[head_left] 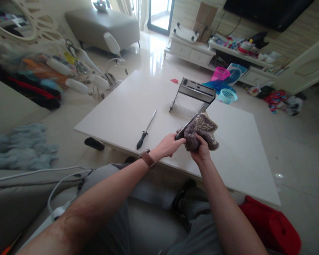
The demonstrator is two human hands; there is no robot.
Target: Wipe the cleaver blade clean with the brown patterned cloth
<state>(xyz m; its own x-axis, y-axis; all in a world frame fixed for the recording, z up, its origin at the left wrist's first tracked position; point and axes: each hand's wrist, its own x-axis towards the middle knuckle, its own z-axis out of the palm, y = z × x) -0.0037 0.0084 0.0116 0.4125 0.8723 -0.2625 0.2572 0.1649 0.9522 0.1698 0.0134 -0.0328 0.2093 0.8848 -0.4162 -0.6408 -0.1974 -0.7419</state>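
Above the near side of the white table (117, 117), my left hand (170, 144) is closed around the black handle of a knife (192, 119). Its blade points up and to the right, away from me. A brown and cream patterned cloth (202, 129) is bunched in my right hand (201, 150), against the blade's right side. Part of the blade is hidden by the cloth. A sharpening steel (146, 131) with a black handle lies on the table left of my hands. Beyond the knife stands a dark metal knife rack (196, 88) with slots in its top.
A small red piece (174, 81) lies near the table's far edge. Past the table are a turquoise basket (227, 96) and a pink basket (220, 73). A red bag (271, 223) is at the near right. A lamp with white shades (95, 82) stands left of the table.
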